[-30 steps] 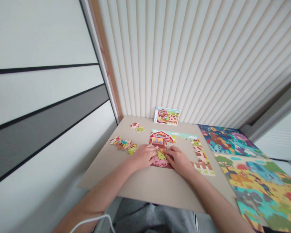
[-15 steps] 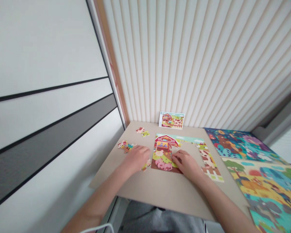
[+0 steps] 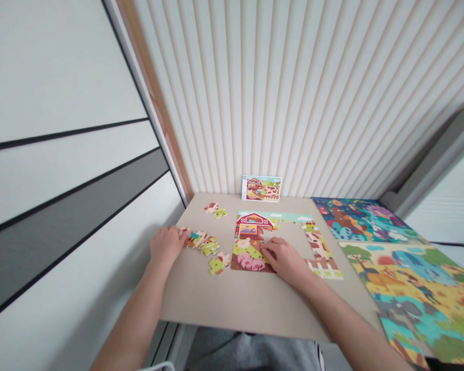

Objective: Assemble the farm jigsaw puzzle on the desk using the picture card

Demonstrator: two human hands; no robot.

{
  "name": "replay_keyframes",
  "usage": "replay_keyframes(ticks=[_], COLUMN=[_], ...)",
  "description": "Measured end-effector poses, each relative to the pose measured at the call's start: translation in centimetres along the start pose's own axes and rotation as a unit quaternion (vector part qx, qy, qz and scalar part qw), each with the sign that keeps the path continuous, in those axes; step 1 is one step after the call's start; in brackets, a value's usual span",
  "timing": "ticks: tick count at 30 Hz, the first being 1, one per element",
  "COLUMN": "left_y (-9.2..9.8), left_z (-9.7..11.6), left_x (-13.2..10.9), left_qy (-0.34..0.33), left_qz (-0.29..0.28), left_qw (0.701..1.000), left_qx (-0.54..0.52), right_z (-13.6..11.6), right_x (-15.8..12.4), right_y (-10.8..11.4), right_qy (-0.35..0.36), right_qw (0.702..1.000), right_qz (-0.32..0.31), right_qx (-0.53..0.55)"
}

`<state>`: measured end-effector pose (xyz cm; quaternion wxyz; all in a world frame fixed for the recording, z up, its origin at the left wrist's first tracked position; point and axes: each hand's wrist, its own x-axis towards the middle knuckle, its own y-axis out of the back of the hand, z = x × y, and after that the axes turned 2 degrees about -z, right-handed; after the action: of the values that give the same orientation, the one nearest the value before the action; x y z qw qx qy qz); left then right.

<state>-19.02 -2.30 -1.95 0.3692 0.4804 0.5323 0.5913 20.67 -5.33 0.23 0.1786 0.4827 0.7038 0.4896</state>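
A partly assembled farm jigsaw puzzle (image 3: 251, 247) lies on the table, its barn, pig and fence joined around an open gap. My right hand (image 3: 286, 258) rests at the gap's left side, fingers curled and pressed together on the puzzle's inner edge; whatever is under the fingertips is hidden. My left hand (image 3: 166, 246) is at the table's left side, its fingertips closed on a puzzle piece (image 3: 184, 232) at the end of a row of loose puzzle pieces (image 3: 201, 241). Nearer me lie more loose pieces (image 3: 218, 263), beside the puzzle's left edge.
A small picture card (image 3: 262, 188) of the same farm scene leans upright against the pleated blind (image 3: 232, 103). Two more loose pieces (image 3: 215, 209) lie at the back left. Finished puzzles, one dark blue (image 3: 363, 221) and one with animals (image 3: 417, 288), cover the right side. A white panelled cabinet (image 3: 81, 206) borders the left.
My left hand has moved left, from over the pieces beside the puzzle to the far end of the loose row. My right hand keeps its place at the puzzle. The view has shifted slightly right.
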Motion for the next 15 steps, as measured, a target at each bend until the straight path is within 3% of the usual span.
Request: replay_keyframes(ticks=[7, 11, 15], left_y=[-0.3, -1.4, -1.7], left_z=[-0.2, -0.9, -0.5], left_x=[0.1, 1.2, 1.8], left_qy=[0.005, 0.001, -0.041], left_qz=[0.007, -0.009, 0.052], left_qw=[1.0, 0.995, 0.982], left_qx=[-0.022, -0.098, -0.18], right_z=[0.1, 0.1, -0.1], right_x=[-0.1, -0.1, -0.2], right_y=[-0.2, -0.1, 0.0], right_qy=[-0.002, -0.01, -0.004], right_qw=[1.0, 1.0, 1.0], right_qz=[0.0, -0.002, 0.0], right_qx=[-0.005, -0.005, -0.007])
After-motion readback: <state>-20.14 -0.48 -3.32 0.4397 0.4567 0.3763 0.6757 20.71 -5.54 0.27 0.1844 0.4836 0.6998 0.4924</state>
